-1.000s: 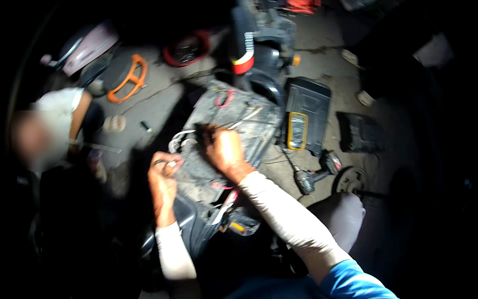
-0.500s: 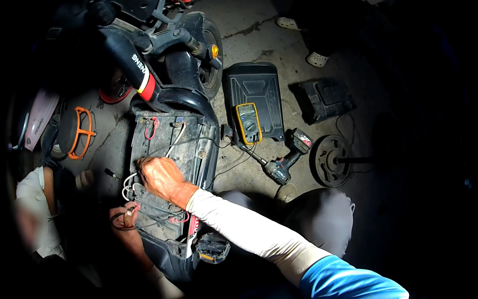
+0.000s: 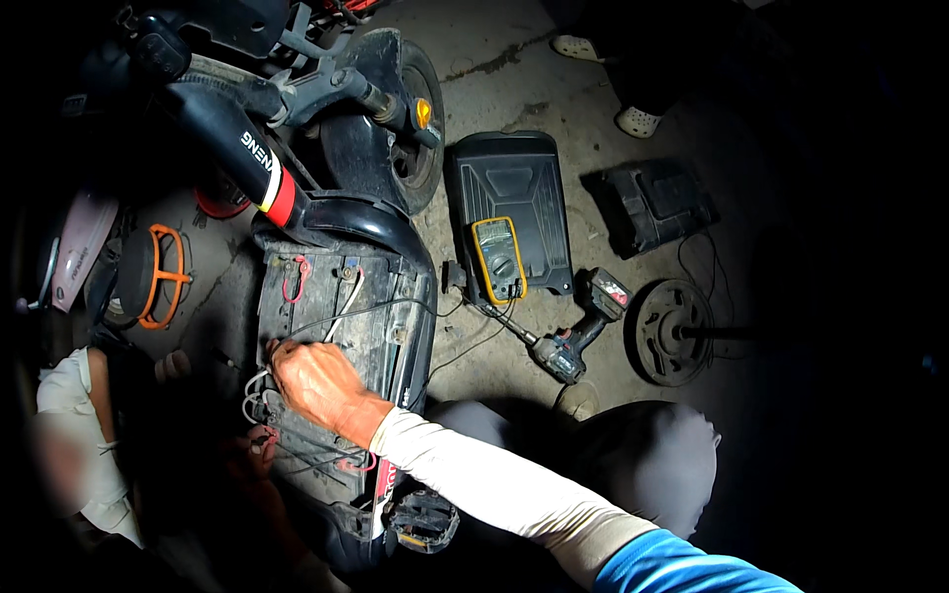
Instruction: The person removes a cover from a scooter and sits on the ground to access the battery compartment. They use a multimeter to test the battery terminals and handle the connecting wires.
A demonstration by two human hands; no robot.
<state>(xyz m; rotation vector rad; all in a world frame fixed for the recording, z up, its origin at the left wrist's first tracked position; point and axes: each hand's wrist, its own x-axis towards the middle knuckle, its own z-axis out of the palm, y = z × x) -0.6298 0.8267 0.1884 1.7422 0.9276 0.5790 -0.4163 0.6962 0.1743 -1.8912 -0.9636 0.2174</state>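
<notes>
My right hand [image 3: 326,388] is closed over the middle of a battery pack [image 3: 321,282] in the open footboard of an electric scooter [image 3: 282,203]. Its fingertips pinch something hidden beneath them, beside looped white wires [image 3: 255,395]. My left hand [image 3: 262,453] lies mostly in shadow at the pack's near left side. Its fingers are closed near a red terminal piece, and what they hold is unclear. Across the pack runs a thin black lead [image 3: 381,308] toward a yellow-edged multimeter [image 3: 502,262]. Red wire loops [image 3: 295,282] sit at the pack's far end.
The multimeter rests on a black plastic cover [image 3: 514,168]. Nearby on the floor are a cordless impact driver [image 3: 568,346], a black case-like part [image 3: 652,206] and a round metal wheel hub [image 3: 664,341]. One person in clogs [image 3: 638,123] stands far right; another in white [image 3: 89,435] is at left.
The view has shifted slightly, so the scene sits lower. My left hand has gone into shadow. My right hand stays at nearly the same spot on the battery pack.
</notes>
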